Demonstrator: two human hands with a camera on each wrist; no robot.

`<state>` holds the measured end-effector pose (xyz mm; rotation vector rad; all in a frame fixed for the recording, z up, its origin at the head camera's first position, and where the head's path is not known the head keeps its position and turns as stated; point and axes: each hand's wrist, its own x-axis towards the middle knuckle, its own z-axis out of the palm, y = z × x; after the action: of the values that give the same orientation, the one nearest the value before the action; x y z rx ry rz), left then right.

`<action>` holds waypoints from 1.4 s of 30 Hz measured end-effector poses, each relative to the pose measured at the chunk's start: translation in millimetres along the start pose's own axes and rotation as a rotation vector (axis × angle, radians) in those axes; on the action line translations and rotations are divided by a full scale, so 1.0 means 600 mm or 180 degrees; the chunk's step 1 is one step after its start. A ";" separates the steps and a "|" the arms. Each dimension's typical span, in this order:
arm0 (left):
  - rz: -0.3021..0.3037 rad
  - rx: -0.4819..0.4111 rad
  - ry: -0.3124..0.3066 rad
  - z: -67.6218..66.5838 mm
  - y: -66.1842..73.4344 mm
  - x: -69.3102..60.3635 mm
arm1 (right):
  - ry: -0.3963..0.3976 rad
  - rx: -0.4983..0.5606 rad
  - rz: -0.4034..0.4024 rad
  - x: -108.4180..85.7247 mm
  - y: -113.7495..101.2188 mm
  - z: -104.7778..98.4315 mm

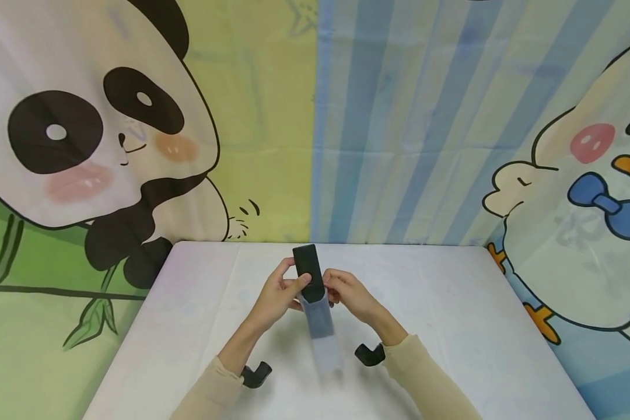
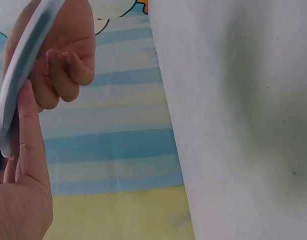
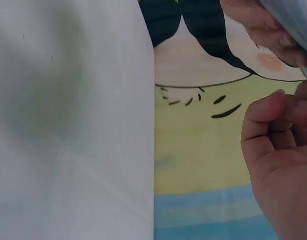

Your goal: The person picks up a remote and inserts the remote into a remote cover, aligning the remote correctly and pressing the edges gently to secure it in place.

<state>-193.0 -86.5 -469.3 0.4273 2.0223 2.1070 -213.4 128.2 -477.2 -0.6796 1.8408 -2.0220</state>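
A black oblong block [image 1: 305,259] stands partly inside a translucent plastic sleeve [image 1: 319,321], its upper part sticking out of the opening. My left hand [image 1: 274,296] holds both near the sleeve's mouth, thumb across the block's front and fingers behind. At the right edge of that mouth, my right hand [image 1: 353,296] has its fingers curled and pinches the sleeve's rim; its fingertips are partly hidden. The sleeve's lower end hangs down toward me above the table. In the left wrist view the sleeve [image 2: 24,65] appears edge-on between the hands.
A white-covered table [image 1: 189,338] lies under the hands. Behind it hangs a cartoon-printed curtain [image 1: 273,116] with a panda and a duck. Black wrist mounts [image 1: 370,354] sit at both cuffs.
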 end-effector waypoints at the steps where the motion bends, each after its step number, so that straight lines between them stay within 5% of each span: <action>1: 0.0010 0.0029 0.0037 0.000 0.000 0.001 | 0.0053 -0.0117 -0.0029 0.002 -0.003 -0.003; 9: -0.0167 0.0500 -0.0025 0.000 -0.010 0.012 | 0.0358 -0.0566 -0.0211 0.020 -0.012 -0.014; 18: -0.0197 -0.0261 -0.0006 -0.013 -0.040 -0.008 | 0.0760 -0.0529 -0.0351 0.025 -0.012 -0.018; 24: 0.0075 -0.0228 0.0065 -0.010 -0.043 -0.012 | 0.0476 -0.0506 -0.0368 0.027 -0.018 -0.020; 31: 0.0062 -0.0367 0.0097 -0.009 -0.037 -0.009 | 0.0064 -0.0584 -0.0360 0.028 -0.036 -0.024; 42: -0.0012 -0.0374 0.0256 -0.009 -0.037 -0.003 | 0.0100 -0.0805 -0.0242 0.023 -0.041 -0.020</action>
<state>-194.4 -90.8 -491.6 0.3245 1.9257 2.2608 -229.5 133.5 -451.5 -0.8002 2.1430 -1.8716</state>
